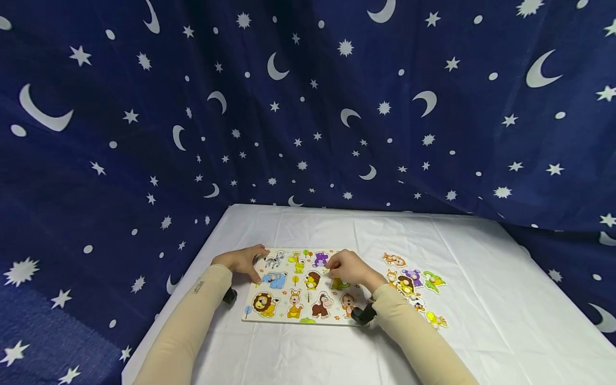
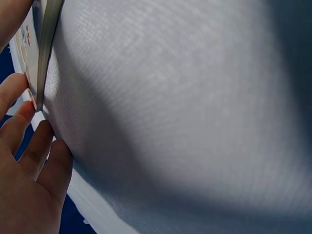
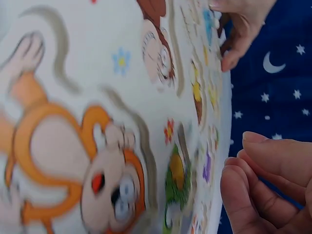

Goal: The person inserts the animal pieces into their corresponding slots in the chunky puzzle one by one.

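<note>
A white animal puzzle board (image 1: pixel 284 314) lies on the table, with recessed pictures such as a lion (image 1: pixel 263 305), an elephant (image 1: pixel 274 280) and a hedgehog (image 1: pixel 312 280). My left hand (image 1: pixel 243 262) rests at its left edge, fingers spread around the upper left corner. In the left wrist view, the fingers (image 2: pixel 36 151) reach past the board's corner onto the cloth. My right hand (image 1: pixel 353 267) hovers over the board's right side, by the purple hippo (image 1: pixel 320 260) and the green crocodile (image 1: pixel 339 284). Its fingers (image 3: pixel 236 190) are loosely bent, thumb near them, with nothing visible between.
Right of the board lies a loose cluster of animal pieces, among them a purple hippo piece (image 1: pixel 412 277), a green crocodile piece (image 1: pixel 433 281) and a yellow giraffe piece (image 1: pixel 436 320). A white cloth (image 1: pixel 298 353) covers the table. Behind hangs a dark blue curtain (image 1: pixel 308 123) with moons and stars.
</note>
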